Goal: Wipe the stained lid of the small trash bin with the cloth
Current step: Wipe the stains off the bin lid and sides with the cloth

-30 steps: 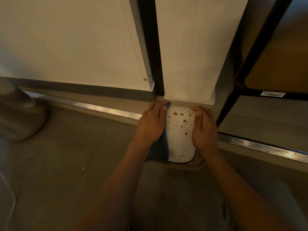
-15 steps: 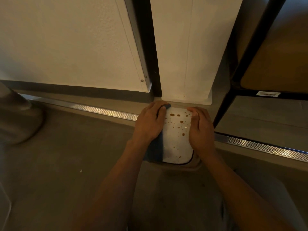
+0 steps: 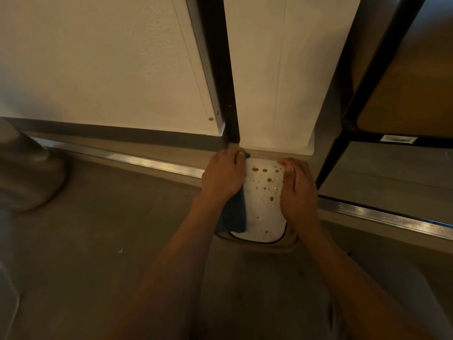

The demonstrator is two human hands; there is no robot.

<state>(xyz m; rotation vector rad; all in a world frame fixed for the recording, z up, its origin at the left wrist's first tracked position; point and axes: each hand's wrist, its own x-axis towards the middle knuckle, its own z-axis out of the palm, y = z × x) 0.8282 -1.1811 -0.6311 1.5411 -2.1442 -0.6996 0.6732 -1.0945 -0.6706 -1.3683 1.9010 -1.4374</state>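
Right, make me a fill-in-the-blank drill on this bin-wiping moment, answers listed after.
1. The cloth under the left hand is dark ____.
2. The spots on the white lid are ____.
3. The right hand rests on the lid's ____ edge.
4. The cloth covers the lid's ____ side.

Missing words: blue; brown; right; left.

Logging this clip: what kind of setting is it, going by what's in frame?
Probably an indoor room at floor level, perhaps a utility or kitchen corner. A small white trash bin lid sits by white panels, a metal floor strip runs along the wall, and a black-framed shelf unit stands at right.
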